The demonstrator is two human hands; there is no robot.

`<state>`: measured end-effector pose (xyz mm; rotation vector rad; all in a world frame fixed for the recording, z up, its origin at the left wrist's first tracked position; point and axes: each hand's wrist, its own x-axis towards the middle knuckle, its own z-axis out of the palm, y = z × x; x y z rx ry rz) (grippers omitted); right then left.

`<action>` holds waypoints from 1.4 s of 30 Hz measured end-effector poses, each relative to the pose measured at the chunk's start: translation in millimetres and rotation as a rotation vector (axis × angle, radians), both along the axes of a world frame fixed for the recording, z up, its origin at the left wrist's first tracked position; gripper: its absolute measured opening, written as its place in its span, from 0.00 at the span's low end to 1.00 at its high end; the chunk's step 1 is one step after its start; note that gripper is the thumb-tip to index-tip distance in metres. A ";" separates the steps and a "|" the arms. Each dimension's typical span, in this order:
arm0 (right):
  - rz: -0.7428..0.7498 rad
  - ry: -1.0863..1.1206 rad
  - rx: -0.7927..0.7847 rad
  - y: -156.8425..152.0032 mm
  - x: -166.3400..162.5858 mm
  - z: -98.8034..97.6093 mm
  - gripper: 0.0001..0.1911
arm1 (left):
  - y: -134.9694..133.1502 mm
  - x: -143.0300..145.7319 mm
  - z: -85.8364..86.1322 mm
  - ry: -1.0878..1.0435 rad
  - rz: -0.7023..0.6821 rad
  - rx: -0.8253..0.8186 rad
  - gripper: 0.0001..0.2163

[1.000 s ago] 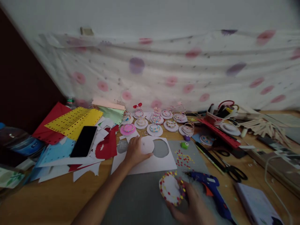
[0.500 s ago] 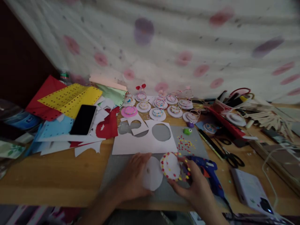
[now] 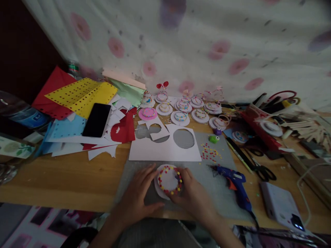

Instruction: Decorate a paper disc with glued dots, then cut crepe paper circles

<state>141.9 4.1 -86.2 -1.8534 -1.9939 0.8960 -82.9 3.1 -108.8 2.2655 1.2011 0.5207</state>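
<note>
A white paper disc (image 3: 158, 191) lies on the grey mat in front of me. On it rests a smaller round white piece (image 3: 168, 177) rimmed with red and yellow stars. My right hand (image 3: 190, 191) grips the starred piece by its right side, with fingers behind and thumb in front. At the disc's left edge is my left hand (image 3: 141, 193), its fingers and thumb spread apart. The fingertips are close to the disc; whether they touch it I cannot tell. Right of the hands lies a blue glue gun (image 3: 236, 182).
A white sheet with round cut-outs (image 3: 165, 153) lies beyond the hands, beside scattered stars (image 3: 210, 153). Several decorated discs (image 3: 180, 118) stand behind. Left are a phone (image 3: 97, 120) and coloured paper (image 3: 82, 94); right are scissors (image 3: 263, 172) and a white device with a cable (image 3: 281, 206).
The starred piece has moved left onto the white disc, and my right hand came with it. My left hand has loosened from the disc, which now lies lower on the mat. The view has shifted.
</note>
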 end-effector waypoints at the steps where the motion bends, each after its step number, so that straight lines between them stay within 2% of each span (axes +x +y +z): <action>1: 0.000 0.011 0.001 0.1 -0.1 -0.7 0.28 | 0.4 0.7 -1.1 0.006 -0.003 0.016 0.38; 11: -0.021 0.001 -0.010 0.0 -3.4 2.0 0.29 | 4.2 6.7 5.4 0.117 -0.088 0.129 0.32; 18: -0.030 0.183 0.024 1.7 16.3 -0.9 0.32 | 6.6 9.0 6.1 0.162 -0.101 0.144 0.30; 23: -0.132 0.237 0.053 2.3 28.4 -6.6 0.25 | 6.3 9.2 5.8 0.166 -0.101 0.146 0.29; 29: -0.165 0.253 -0.044 13.9 16.2 -9.9 0.14 | 6.2 9.2 5.8 0.189 -0.108 0.147 0.30; 33: -0.144 0.262 -0.096 27.6 14.5 -16.1 0.14 | 5.8 9.3 6.3 0.199 -0.112 0.149 0.31; 38: -0.126 0.307 -0.159 35.8 17.7 -20.6 0.14 | 5.1 5.1 9.9 0.125 -0.135 0.123 0.29; 42: -0.140 0.323 -0.179 36.1 18.3 -21.8 0.14 | 1.1 -2.0 12.4 -0.012 -0.120 0.035 0.24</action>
